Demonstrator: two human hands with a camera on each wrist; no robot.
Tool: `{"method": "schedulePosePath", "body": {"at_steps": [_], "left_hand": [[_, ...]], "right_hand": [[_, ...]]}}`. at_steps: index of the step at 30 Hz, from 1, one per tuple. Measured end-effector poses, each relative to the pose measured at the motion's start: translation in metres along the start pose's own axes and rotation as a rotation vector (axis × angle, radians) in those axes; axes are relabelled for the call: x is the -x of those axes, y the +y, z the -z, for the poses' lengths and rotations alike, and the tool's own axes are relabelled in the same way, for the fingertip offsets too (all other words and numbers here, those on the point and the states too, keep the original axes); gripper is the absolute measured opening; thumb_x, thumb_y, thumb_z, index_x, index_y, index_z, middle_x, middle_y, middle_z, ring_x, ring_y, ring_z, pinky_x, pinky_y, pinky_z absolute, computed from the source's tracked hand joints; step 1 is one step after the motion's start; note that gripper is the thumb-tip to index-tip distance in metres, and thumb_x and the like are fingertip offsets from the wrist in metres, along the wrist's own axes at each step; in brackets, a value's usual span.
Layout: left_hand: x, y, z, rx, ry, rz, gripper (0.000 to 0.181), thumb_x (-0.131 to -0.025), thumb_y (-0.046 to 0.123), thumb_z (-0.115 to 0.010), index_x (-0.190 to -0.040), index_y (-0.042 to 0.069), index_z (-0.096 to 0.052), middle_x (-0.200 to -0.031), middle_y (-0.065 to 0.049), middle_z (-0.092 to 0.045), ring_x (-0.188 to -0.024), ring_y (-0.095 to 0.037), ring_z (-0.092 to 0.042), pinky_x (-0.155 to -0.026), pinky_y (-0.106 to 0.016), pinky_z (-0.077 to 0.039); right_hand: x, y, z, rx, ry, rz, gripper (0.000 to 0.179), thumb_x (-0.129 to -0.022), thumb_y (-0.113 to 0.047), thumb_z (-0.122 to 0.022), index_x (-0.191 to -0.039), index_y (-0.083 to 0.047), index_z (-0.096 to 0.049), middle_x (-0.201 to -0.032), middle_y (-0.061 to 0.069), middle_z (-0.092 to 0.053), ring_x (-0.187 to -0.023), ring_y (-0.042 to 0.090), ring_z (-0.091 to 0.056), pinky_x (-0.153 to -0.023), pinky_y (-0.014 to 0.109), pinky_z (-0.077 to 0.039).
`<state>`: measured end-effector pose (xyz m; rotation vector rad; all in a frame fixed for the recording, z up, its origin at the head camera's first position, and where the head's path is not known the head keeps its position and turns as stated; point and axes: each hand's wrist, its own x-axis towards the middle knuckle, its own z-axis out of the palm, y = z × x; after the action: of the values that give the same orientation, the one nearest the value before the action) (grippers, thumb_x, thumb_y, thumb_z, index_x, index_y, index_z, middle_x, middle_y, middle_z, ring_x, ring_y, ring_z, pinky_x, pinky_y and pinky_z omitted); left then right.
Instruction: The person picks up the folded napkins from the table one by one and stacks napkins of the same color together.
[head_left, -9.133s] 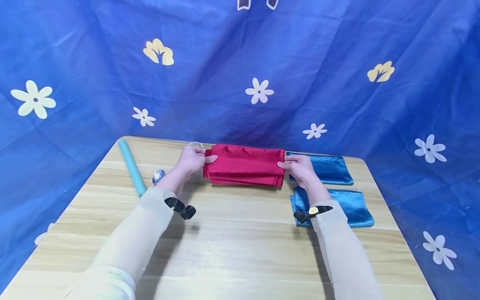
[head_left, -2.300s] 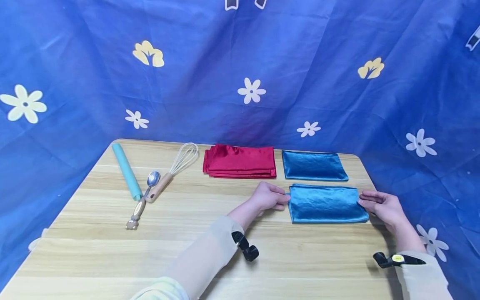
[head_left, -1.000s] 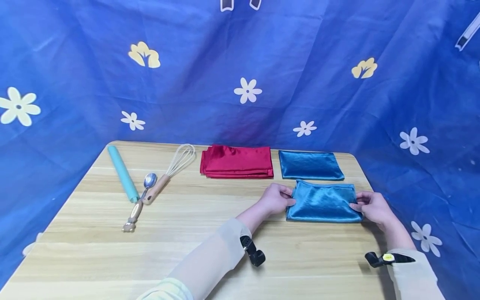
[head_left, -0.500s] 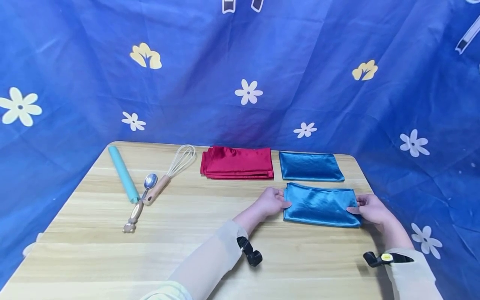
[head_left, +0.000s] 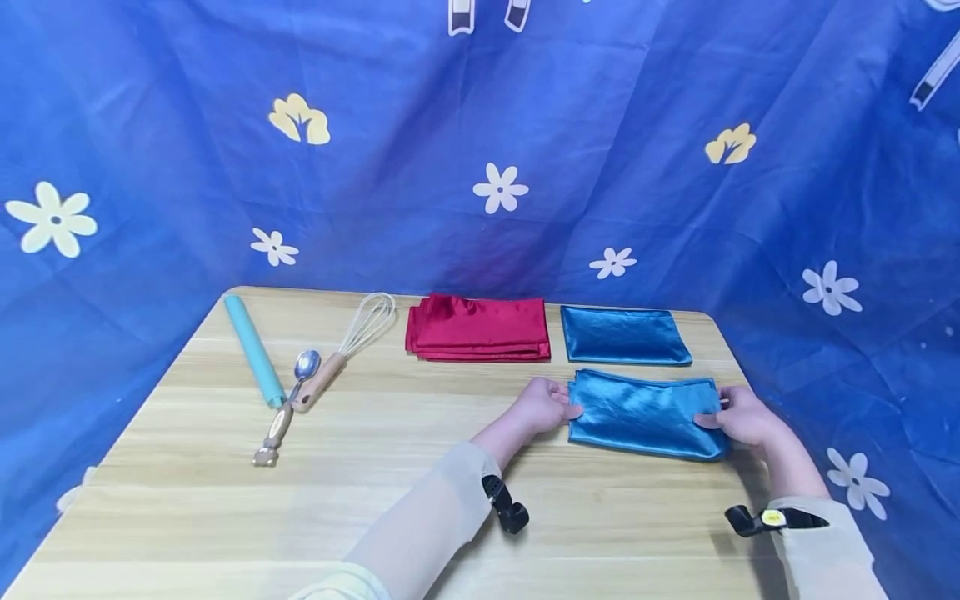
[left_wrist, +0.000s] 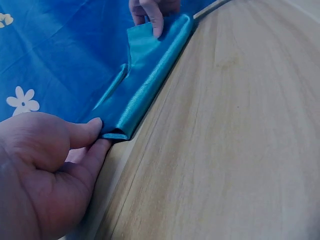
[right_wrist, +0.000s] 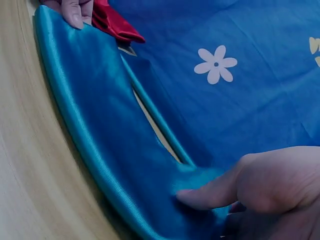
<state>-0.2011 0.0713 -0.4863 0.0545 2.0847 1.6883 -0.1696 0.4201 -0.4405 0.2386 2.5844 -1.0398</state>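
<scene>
Before one flower-print backdrop (head_left: 390, 167), at one wood-grain table (head_left: 187, 525), you pinch the bright-blue satin cloth (head_left: 645, 417) toward the right side, left hand (head_left: 542, 406) and right hand (head_left: 742, 415) gripping opposite ends; it looks folded, not yet released. Beyond it, one red satin bundle (head_left: 480, 329) and one dark-blue satin cloth (head_left: 626, 336) already lie folded. Blue cloths: two. Also one whisk (head_left: 336, 365), one teal tube (head_left: 254, 352), one spoon (head_left: 283, 415).

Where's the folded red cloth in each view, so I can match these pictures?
Head: the red cloth lies near the centre.
Left wrist: not in it.
Right wrist: top edge, left of centre, only partly shown.
Shared landmark: the blue cloth held by the left hand and right hand.
</scene>
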Motion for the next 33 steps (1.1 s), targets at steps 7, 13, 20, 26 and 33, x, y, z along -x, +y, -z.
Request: {"method": "schedulePosePath", "body": {"at_steps": [7,13,20,26,33], "left_hand": [[0.000,-0.001,-0.002,-0.020,0.010,-0.012,0.047,-0.093,0.011,-0.083,-0.132,-0.009,-0.063,-0.111,-0.008,-0.071,-0.108,-0.020,-0.066,-0.101,-0.035,-0.055],[0.001,-0.001,-0.002,-0.025,0.015,-0.012,0.046,-0.094,0.012,-0.083,-0.130,-0.009,-0.064,-0.111,-0.008,-0.071,-0.110,-0.021,-0.066,-0.101,-0.036,-0.054],[0.001,0.000,-0.003,-0.039,0.014,-0.020,0.047,-0.095,0.013,-0.082,-0.132,-0.009,-0.063,-0.110,-0.006,-0.070,-0.109,-0.019,-0.064,-0.104,-0.037,-0.053],[0.001,-0.001,-0.003,-0.044,0.012,-0.031,0.051,-0.095,0.013,-0.082,-0.136,-0.009,-0.062,-0.111,-0.005,-0.069,-0.111,-0.018,-0.063,-0.106,-0.037,-0.051],[0.001,-0.002,-0.002,-0.047,0.009,-0.040,0.052,-0.095,0.014,-0.082,-0.137,-0.009,-0.061,-0.112,-0.006,-0.069,-0.113,-0.019,-0.063,-0.106,-0.037,-0.051]], "right_hand": [[-0.003,0.002,-0.003,-0.041,-0.001,-0.042,0.048,-0.091,-0.011,-0.081,-0.116,0.020,-0.053,-0.104,0.026,-0.054,-0.095,0.036,-0.056,-0.079,0.041,-0.053],[-0.002,0.008,-0.005,-0.205,-0.058,-0.026,0.025,-0.093,-0.007,-0.079,-0.090,0.000,-0.055,-0.085,0.006,-0.048,-0.083,0.023,-0.054,-0.069,0.031,-0.050],[-0.003,0.008,-0.001,-0.207,-0.078,-0.022,0.026,-0.096,-0.010,-0.077,-0.100,0.002,-0.054,-0.094,0.009,-0.048,-0.090,0.025,-0.053,-0.072,0.032,-0.050],[-0.004,0.005,0.004,-0.192,-0.078,0.010,0.031,-0.095,-0.011,-0.080,-0.096,-0.001,-0.050,-0.082,0.003,-0.041,-0.080,0.021,-0.049,-0.068,0.030,-0.045],[-0.008,0.013,0.006,-0.167,-0.049,-0.008,0.036,-0.095,-0.019,-0.083,-0.083,-0.009,-0.050,-0.073,-0.002,-0.036,-0.071,0.017,-0.045,-0.063,0.029,-0.040]]}}
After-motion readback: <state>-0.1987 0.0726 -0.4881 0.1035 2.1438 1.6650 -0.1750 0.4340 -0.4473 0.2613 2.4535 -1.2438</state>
